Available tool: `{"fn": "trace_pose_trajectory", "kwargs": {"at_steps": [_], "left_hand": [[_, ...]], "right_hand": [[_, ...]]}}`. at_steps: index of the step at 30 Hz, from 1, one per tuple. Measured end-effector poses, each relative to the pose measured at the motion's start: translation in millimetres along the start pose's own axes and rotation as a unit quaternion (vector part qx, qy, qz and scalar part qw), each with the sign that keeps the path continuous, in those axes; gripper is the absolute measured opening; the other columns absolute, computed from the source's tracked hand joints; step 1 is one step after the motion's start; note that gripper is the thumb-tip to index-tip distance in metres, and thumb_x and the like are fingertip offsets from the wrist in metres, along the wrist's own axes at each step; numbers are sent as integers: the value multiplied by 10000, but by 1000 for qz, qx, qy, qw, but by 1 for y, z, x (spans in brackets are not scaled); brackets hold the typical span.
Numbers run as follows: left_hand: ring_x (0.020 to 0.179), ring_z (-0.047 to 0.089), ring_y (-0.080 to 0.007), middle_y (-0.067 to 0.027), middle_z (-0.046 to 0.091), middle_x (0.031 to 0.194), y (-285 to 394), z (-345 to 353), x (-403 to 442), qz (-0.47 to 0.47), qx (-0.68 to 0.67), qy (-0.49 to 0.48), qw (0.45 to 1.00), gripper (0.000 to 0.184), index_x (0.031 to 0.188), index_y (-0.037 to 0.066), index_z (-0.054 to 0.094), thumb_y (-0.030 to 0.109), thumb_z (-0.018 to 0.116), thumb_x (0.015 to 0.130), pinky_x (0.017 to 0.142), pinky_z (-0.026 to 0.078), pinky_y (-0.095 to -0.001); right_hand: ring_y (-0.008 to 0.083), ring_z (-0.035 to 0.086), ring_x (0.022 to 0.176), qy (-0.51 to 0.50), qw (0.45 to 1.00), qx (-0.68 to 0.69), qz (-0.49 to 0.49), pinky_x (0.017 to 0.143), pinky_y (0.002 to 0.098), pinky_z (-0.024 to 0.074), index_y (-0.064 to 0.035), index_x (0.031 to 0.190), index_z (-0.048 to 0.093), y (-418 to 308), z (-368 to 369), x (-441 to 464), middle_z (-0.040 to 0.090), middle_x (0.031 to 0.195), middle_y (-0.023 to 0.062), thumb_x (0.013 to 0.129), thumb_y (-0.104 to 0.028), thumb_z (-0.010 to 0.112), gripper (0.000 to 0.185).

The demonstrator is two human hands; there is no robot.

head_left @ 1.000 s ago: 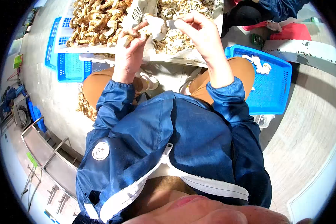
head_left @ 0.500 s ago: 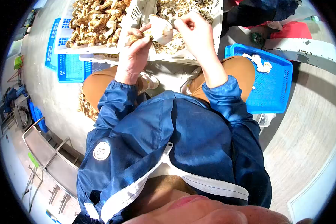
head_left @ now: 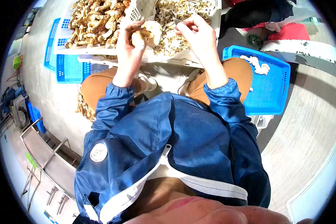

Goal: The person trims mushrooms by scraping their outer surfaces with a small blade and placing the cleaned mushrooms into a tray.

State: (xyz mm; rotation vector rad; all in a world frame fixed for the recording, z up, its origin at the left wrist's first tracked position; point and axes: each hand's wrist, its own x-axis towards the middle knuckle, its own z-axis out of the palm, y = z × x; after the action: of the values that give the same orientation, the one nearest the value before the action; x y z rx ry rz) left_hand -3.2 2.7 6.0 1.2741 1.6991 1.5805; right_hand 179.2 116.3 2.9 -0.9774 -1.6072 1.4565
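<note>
My left hand (head_left: 130, 44) is closed round a mushroom (head_left: 142, 38) with a pale, yellowish-brown surface, held above the edge of the white crate. Pinched between the thumb and fingers of my right hand (head_left: 199, 33) is a small thin blade (head_left: 176, 21), its dark tip pointing up and left. A short gap separates blade and mushroom. Beneath both hands, the white crate (head_left: 188, 62) holds many thin mushroom trimmings (head_left: 171, 46). Whole brown mushrooms (head_left: 97, 24) fill another white crate (head_left: 82, 50) to the left of my left hand.
A blue basket (head_left: 267, 106) with a few white mushroom pieces (head_left: 257, 65) stands by my right knee. Blue crates (head_left: 69, 71) sit at the left, and more mushroom pieces (head_left: 85, 106) lie beside my left leg. Another person's dark sleeve (head_left: 265, 16) shows at upper right.
The mushroom has turned in my left hand, showing its yellowish side. My right hand has moved slightly right and down, away from it, and the blade now shows.
</note>
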Motion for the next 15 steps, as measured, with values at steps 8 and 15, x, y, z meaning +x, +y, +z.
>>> {"fn": "trace_pose_trajectory", "kwargs": {"at_steps": [8,15], "left_hand": [[1203,622,-239,-136,654,1242,17,-2,-7,104,219,-44,969,444,1210,2,584,-149,637,796,1044,496,-346],[1183,626,-233,-128,648,1233,22,7,-12,92,182,-38,978,449,1184,7,610,-141,685,766,1002,513,-328]], "right_hand": [[220,706,809,-31,989,-66,-129,747,329,558,-9,886,681,4,3,0,713,931,108,850,-160,728,162],[239,725,850,-18,991,-61,-119,776,346,583,1,920,673,-5,18,-11,725,939,122,859,-124,697,141]]}}
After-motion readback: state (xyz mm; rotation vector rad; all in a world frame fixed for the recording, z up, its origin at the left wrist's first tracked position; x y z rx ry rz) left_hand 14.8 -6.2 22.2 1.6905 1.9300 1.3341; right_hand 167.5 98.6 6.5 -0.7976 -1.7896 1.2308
